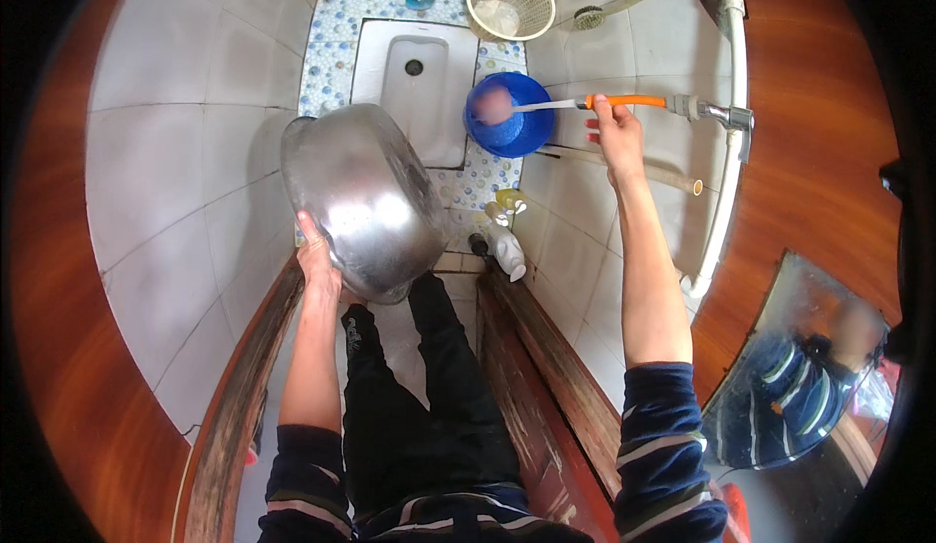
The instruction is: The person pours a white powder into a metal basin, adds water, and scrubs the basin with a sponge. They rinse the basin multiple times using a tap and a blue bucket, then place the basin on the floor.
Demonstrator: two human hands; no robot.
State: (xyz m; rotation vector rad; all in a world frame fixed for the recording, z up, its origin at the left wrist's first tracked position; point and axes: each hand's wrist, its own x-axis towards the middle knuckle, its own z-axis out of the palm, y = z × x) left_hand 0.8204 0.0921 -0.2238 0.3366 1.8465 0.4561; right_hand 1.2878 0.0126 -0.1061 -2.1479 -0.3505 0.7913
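My left hand (pixel 319 259) grips the rim of a large metal basin (pixel 358 192), which is tilted on its side with its outer underside showing. With fingers around its outlet end, my right hand (pixel 616 133) holds an orange hose (pixel 629 101) fixed to a wall tap (pixel 724 114). A stream of water (pixel 545 106) runs from the hose into a blue bucket (pixel 542 128). Inside the bucket lies something blue, partly blurred. The basin's inside is mostly hidden.
A squat toilet (pixel 417 133) is set in the floor beyond the basin. A cream plastic basket (pixel 545 5) and a blue brush (pixel 420 2) lie behind it. Bottles (pixel 506 250) stand by the right wall. Wooden door frames (pixel 541 338) flank my legs; a mirror (pixel 790 382) hangs at right.
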